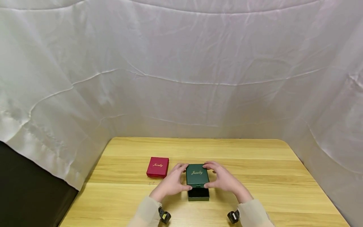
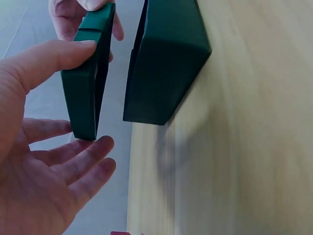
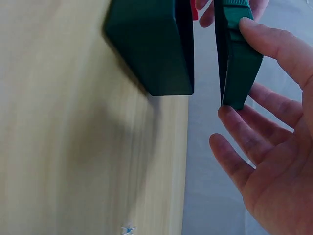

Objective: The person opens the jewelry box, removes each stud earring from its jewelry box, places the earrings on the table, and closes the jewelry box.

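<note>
Both hands hold the green lid (image 1: 197, 175) of a jewelry box, marked "Jewelry" in gold, a little above the box's green base (image 1: 198, 199). A gap shows between lid and base in both wrist views. My left hand (image 1: 172, 183) grips the lid's left side, thumb on the front edge and fingers toward the back. On the right side my right hand (image 1: 222, 180) does the same, its thumb by the ridged front tab (image 3: 236, 14). The base stands on the table with a dark interior, mostly hidden under the lid.
A red jewelry box (image 1: 158, 166) lies closed to the left on the wooden table (image 1: 255, 164). Two tiny thin items (image 1: 151, 183) lie in front of it. A small silvery piece with blue (image 3: 128, 230) appears in the right wrist view. Pale curtains (image 1: 198, 94) surround the table.
</note>
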Demonstrator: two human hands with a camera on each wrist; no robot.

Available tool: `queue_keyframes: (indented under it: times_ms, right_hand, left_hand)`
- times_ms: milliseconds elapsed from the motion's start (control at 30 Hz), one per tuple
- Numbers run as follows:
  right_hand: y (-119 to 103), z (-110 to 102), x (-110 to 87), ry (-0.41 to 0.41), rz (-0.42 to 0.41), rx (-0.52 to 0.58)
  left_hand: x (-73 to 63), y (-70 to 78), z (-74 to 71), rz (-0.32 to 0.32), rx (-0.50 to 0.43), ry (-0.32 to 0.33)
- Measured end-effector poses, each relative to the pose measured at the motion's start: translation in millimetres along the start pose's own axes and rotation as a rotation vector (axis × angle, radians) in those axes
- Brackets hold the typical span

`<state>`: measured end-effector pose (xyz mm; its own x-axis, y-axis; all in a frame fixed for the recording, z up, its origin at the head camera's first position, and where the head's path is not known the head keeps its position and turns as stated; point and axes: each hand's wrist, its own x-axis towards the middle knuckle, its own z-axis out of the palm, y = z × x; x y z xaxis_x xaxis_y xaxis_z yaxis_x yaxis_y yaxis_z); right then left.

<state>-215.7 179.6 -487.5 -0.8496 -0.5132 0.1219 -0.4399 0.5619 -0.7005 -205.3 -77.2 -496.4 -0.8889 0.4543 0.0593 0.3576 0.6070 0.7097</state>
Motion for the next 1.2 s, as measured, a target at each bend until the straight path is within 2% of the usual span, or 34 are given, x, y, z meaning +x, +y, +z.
queue_keyframes:
  times_ms: [333,600,833,1200]
  right_hand:
    - [1.0,7.4,-11.3,-0.022,0.001,0.055]
    - [3.3,11.2,-16.9,-0.056,0.052,0.126]
    - [3.6,13.6,-20.0,-0.065,0.074,0.123]
    - [4.1,17.9,-24.3,-0.047,0.063,0.113]
  left_hand:
    - [-9.9,0.8,8.7,0.001,0.033,-0.018]
    - [-13.9,1.8,12.8,0.000,0.021,-0.031]
    - [-16.1,2.3,16.6,-0.005,0.036,-0.033]
    - [-17.7,3.7,18.7,-0.002,0.051,-0.029]
